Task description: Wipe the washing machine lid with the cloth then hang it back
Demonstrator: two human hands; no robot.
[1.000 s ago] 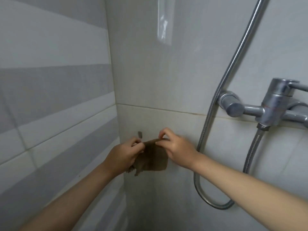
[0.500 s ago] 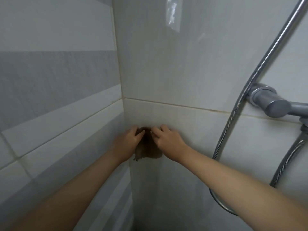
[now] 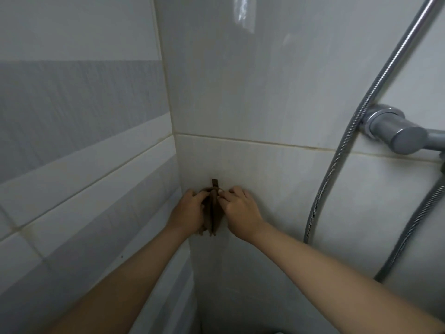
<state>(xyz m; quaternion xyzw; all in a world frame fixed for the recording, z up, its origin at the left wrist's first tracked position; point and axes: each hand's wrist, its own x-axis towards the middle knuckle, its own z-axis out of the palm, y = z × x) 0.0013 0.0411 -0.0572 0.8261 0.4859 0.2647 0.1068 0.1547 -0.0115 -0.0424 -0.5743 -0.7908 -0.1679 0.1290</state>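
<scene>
A small brown cloth (image 3: 213,216) hangs bunched in narrow folds against the white tiled wall, close to the corner. Its top sits at a small dark hook (image 3: 214,182) fixed to the tile. My left hand (image 3: 189,214) pinches the cloth's upper left edge. My right hand (image 3: 239,209) pinches the upper right edge, fingertips almost meeting at the hook. The cloth's lower end dangles between my wrists. The washing machine is out of view.
A metal shower hose (image 3: 361,121) curves down the wall at right. A chrome mixer tap (image 3: 397,133) juts out at the right edge, with a second hose (image 3: 414,225) below it. Grey and white striped tiles (image 3: 72,141) cover the left wall.
Both hands have lifted the cloth to the hook and drawn together. The cloth, spread flat a second ago, is now gathered into narrow folds hanging from the hook.
</scene>
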